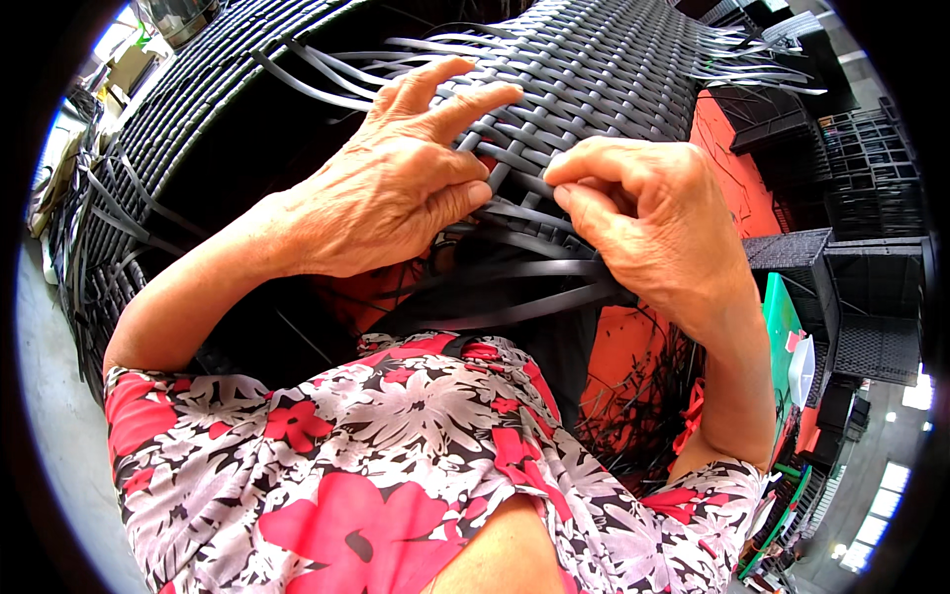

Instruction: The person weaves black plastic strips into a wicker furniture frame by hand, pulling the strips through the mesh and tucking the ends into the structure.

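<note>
Head view: yr R hand pinches grey strip at weave edge; yr L hand just beside, fingers part-spread, can't tell grip.

From here I see a grey woven panel, closely laced but gappier at its near edge; loose flat strips splay from both its sides.

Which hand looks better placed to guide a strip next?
Probably the right hand: its thumb and forefinger nearly meet beside the weave, while the left hand has some fingers splayed over it.
</note>
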Motion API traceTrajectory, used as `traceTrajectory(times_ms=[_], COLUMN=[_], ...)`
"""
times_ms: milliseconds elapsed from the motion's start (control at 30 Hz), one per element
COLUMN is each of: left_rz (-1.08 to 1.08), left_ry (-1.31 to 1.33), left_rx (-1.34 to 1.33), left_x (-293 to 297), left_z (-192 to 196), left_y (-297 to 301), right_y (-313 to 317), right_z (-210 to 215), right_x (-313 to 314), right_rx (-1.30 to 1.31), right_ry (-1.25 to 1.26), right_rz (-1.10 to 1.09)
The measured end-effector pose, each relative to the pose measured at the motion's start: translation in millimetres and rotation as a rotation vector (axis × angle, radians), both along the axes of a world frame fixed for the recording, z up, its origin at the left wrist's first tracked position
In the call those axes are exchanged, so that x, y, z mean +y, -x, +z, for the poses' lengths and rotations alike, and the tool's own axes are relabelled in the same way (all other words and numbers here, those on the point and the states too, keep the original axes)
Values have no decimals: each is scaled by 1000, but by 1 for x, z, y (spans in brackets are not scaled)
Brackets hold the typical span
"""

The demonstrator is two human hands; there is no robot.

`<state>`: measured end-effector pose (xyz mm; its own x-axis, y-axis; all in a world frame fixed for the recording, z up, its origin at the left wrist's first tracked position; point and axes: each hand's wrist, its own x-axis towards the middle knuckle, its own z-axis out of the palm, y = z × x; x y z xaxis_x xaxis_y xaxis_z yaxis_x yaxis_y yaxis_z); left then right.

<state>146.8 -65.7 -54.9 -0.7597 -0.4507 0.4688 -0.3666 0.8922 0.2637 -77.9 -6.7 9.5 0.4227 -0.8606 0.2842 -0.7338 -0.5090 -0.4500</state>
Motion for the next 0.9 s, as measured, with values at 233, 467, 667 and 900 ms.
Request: traceTrajectory(times_ms=[233, 467, 667, 900], left_rz=[49, 58, 70, 182], left_ry=[-136, -638, -239, -278], left_rx=[-44, 475, 473, 274], left_x=[-6, -11, 3, -10], left_z=[-6, 15, 55, 12], left_y=[8, 5, -27, -38], right_y=[-8, -20, -43, -50], right_z=[-4, -11, -6, -6], right_x=[-18, -17, -15, -24], right_rx=[237, 47, -686, -311], right_ry=[93, 88, -270, -207], right_rz=[125, 44, 123, -116])
